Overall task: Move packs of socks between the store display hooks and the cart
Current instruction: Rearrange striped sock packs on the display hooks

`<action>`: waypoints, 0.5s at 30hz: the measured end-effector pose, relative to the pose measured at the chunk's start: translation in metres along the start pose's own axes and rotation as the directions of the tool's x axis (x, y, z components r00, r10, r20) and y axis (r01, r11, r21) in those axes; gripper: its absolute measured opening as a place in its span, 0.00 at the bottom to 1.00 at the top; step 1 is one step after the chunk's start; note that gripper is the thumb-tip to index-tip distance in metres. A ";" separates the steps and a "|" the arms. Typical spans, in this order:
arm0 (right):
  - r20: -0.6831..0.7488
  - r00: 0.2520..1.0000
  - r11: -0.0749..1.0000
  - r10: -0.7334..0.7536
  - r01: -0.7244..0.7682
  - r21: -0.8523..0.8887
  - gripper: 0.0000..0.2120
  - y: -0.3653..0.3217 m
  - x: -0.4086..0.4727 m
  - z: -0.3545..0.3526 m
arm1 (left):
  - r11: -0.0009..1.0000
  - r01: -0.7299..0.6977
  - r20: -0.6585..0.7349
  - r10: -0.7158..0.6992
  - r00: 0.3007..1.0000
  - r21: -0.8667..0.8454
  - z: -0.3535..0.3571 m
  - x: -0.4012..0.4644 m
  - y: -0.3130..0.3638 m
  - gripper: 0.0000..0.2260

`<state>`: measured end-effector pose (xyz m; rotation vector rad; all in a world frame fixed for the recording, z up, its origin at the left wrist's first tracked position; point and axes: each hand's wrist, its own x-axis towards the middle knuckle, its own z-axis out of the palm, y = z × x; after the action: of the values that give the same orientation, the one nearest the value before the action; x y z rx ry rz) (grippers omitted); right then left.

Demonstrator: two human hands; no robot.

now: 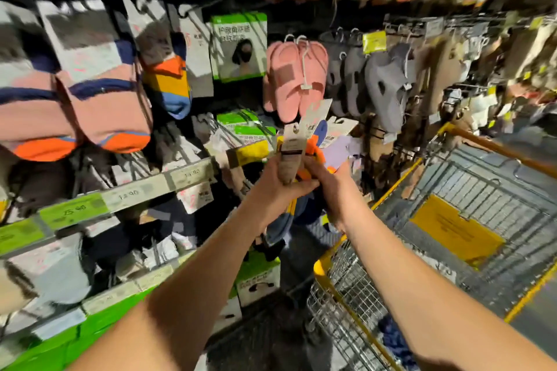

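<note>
Head view, sock packs [294,156] gripped between hands [304,182]

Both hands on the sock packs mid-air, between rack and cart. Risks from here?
1. The left hand and right hand grip several sock packs at once; one might slip out and fall to the floor short of the cart.
2. The crowded display hooks could snag a header card.

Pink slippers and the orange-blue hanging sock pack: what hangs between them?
In the head view, a green-and-white face mask pack hangs between the sock pack and the pink slippers.
</note>
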<state>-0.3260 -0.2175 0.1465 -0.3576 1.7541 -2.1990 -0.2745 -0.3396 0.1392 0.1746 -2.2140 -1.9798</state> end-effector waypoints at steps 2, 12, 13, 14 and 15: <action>0.085 0.995 0.998 0.049 -0.053 0.043 0.19 -0.003 0.001 0.021 | 1.000 0.000 -0.061 0.002 0.998 0.026 -0.020 -0.010 0.009 0.16; 0.061 0.990 0.991 0.131 -0.132 0.019 0.23 -0.033 0.016 0.076 | 0.943 -0.015 -0.158 -0.040 0.987 -0.334 -0.071 -0.041 0.054 0.15; 0.039 0.996 0.997 0.080 -0.081 0.015 0.30 -0.036 0.020 0.079 | 0.928 -0.015 -0.214 -0.070 0.974 -0.372 -0.074 -0.044 0.058 0.13; 0.034 0.999 0.999 0.028 -0.029 0.020 0.32 -0.035 0.028 0.081 | 0.918 -0.032 -0.295 -0.094 0.951 -0.395 -0.076 -0.047 0.063 0.11; 0.040 0.999 1.000 0.015 -0.015 0.008 0.33 -0.037 0.030 0.084 | 0.911 -0.055 -0.364 -0.108 0.925 -0.409 -0.082 -0.042 0.063 0.10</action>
<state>-0.3251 -0.2972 0.2015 -0.3823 1.7209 -2.1737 -0.2152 -0.4035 0.2087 0.4869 -1.5278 -2.1548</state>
